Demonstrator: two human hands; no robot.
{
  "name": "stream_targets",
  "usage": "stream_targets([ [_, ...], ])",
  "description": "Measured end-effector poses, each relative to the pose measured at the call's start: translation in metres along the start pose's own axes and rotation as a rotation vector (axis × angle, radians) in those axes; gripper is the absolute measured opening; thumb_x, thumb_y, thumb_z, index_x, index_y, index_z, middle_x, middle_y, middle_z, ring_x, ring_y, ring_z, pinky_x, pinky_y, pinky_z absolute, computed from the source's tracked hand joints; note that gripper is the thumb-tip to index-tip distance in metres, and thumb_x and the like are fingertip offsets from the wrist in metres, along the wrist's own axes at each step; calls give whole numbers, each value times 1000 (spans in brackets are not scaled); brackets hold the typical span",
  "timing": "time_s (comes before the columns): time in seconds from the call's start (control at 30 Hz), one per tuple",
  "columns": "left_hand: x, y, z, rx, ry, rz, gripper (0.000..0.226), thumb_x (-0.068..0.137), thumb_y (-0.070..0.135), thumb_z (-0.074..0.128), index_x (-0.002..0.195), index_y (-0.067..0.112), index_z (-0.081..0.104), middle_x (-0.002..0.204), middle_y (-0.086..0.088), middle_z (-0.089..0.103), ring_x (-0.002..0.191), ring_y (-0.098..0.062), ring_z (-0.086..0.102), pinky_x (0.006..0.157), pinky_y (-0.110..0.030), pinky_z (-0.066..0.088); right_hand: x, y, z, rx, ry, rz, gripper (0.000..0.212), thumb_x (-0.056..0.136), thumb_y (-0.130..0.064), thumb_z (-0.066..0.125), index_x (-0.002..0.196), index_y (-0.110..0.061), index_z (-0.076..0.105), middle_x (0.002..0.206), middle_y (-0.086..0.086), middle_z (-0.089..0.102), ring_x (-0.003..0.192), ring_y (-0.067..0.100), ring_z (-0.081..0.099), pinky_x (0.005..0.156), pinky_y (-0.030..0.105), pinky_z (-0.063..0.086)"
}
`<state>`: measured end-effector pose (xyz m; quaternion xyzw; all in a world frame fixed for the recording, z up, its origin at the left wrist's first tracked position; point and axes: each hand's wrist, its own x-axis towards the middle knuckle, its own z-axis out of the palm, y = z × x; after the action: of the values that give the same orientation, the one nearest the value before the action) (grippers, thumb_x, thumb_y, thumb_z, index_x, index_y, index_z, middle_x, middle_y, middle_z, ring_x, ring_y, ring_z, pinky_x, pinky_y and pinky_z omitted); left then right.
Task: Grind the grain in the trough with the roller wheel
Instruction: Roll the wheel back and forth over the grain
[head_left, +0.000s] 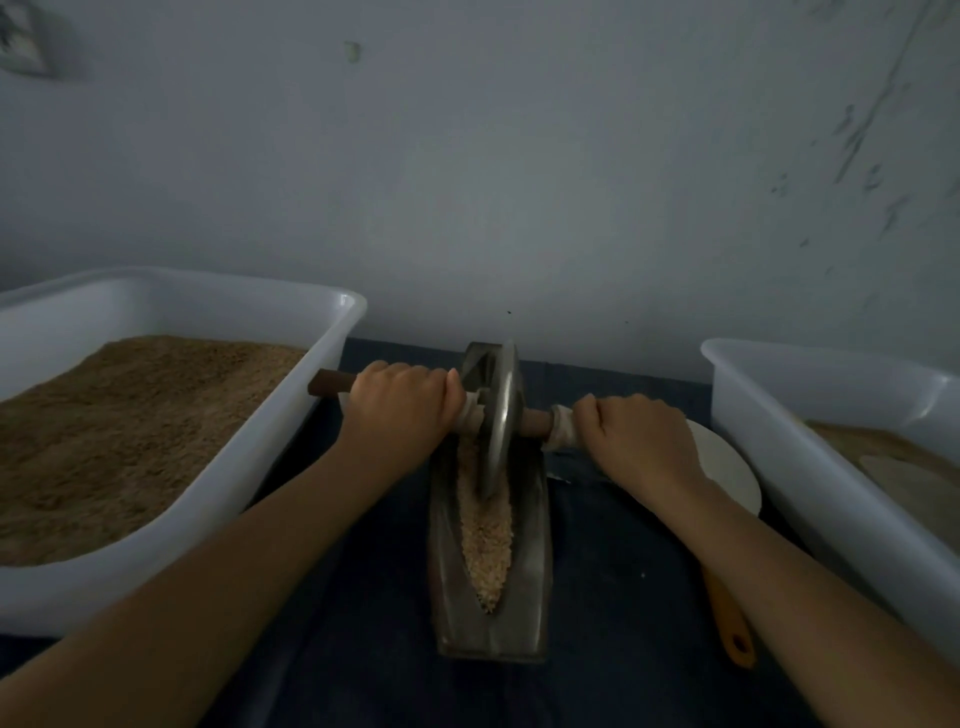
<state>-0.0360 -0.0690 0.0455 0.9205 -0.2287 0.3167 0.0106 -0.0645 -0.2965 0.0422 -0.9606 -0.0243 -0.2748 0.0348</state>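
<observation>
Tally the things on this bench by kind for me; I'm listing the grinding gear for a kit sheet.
White plastic tubs: 2, left and right
Metal troughs: 1
Roller wheels with a handle: 1, gripped by the left hand and the right hand
White plates: 1
Orange-handled tools: 1
Total: 6

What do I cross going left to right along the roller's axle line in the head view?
Left tub of grain → left hand → roller wheel → right hand → white plate → right tub.
</observation>
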Motion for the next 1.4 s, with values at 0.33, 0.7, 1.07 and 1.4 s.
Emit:
stream_targets([
  [0.33, -42, 9, -28, -148, 190, 36, 44, 91, 26, 33, 53, 15, 52, 45, 1, 51, 37, -16, 47, 46, -30, 47, -46, -8, -38, 30, -70, -57, 49, 89, -40, 17, 48, -23, 37, 43, -5, 36, 39, 10, 35, 43, 27, 26],
  [0.7, -8, -5, -3, 171, -28, 95, 33, 64, 10, 79, 91, -4, 65, 53, -9, 57, 38, -21, 51, 43, -24, 36, 8, 0, -1, -86, 2, 7, 48, 94, -28, 29, 47, -19, 31, 50, -2, 34, 50, 20, 33, 49, 31, 13],
  [1.07, 6, -2, 4, 222, -121, 63, 28, 94, 26, 47, 117, 12, 41, 88, -1, 60, 75, -18, 59, 73, -30, 47, 14, 4, 9, -23, 4, 14, 50, 95, -28, 31, 46, -17, 34, 49, 0, 37, 53, 24, 42, 52, 31, 21],
  [1.4, -41, 11, -37, -163, 41, 1, 51, 91, 35, 18, 64, 16, 56, 56, 1, 57, 48, -17, 54, 58, -29, 48, -49, -7, -40, 9, -87, -53, 47, 88, -41, 17, 48, -24, 37, 41, -5, 34, 36, 9, 31, 42, 22, 14],
])
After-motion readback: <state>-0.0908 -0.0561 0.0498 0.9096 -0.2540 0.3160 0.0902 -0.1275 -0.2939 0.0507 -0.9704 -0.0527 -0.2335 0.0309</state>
